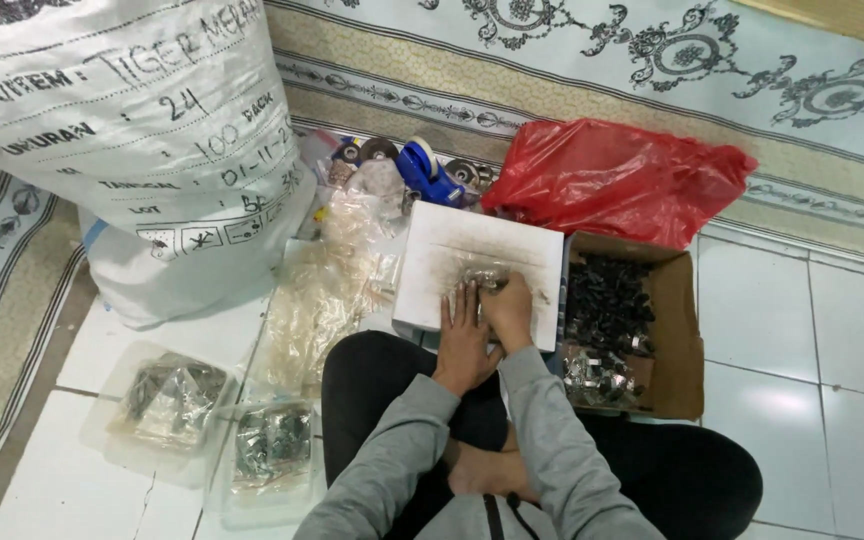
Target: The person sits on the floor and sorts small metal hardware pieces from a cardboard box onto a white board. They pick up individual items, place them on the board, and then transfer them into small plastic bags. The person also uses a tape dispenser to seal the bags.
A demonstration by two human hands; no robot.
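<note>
I sit cross-legged on a tiled floor in grey sleeves and dark trousers. My left hand [464,335] lies flat, fingers together, on a white board [472,250] smudged with dark marks. My right hand [509,310] sits beside it, fingers curled over a small clear packet [482,277] of dark small parts on the board. The two hands touch each other. What lies under the palms is hidden.
An open cardboard box [677,330] of small black parts and filled packets stands at the right. A red plastic bag [617,175] lies behind it. A large white sack [142,130] stands at the left, with clear bags [327,290], plastic trays [167,400] and a blue tape dispenser [427,170].
</note>
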